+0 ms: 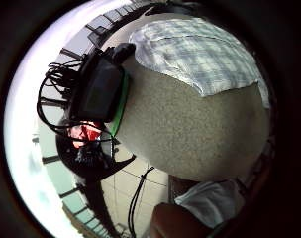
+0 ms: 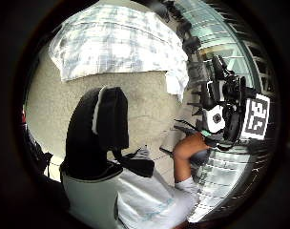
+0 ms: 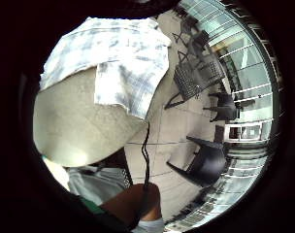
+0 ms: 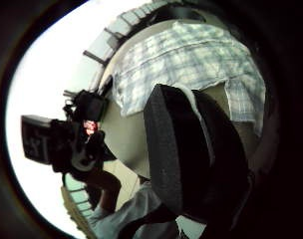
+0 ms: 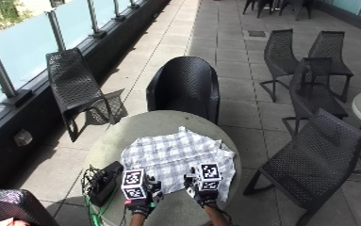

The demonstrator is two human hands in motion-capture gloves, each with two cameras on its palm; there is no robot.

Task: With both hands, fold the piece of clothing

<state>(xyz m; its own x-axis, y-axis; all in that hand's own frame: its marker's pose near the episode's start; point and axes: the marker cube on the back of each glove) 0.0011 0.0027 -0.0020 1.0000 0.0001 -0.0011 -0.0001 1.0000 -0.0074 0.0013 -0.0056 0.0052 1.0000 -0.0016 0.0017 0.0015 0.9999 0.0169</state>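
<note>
Presently at approach stage: plaid garment (image 5: 179, 157) spread flat on round counter (image 5: 114, 141), one corner overhanging. Left hand (image 5: 141, 194) and right hand (image 5: 200, 190) above near hem, holding nothing; finger posture undeterminable. Next: pinch near corners

A round, speckled table (image 1: 190, 134) fills most of the view. A plaid cloth (image 1: 200, 54) lies spread on its far part, one edge running across the tabletop and a corner hanging past the rim. A dark box (image 1: 98, 89) with a green edge sits at the table's rim, apart from the cloth, and a tangle of black cables (image 1: 54, 96) spills from it over the side. Below the table is a paved floor (image 1: 125, 186), with a thin cable (image 1: 138, 196) hanging down across it. A white sleeve (image 1: 212, 201) shows near the table's edge.
</note>
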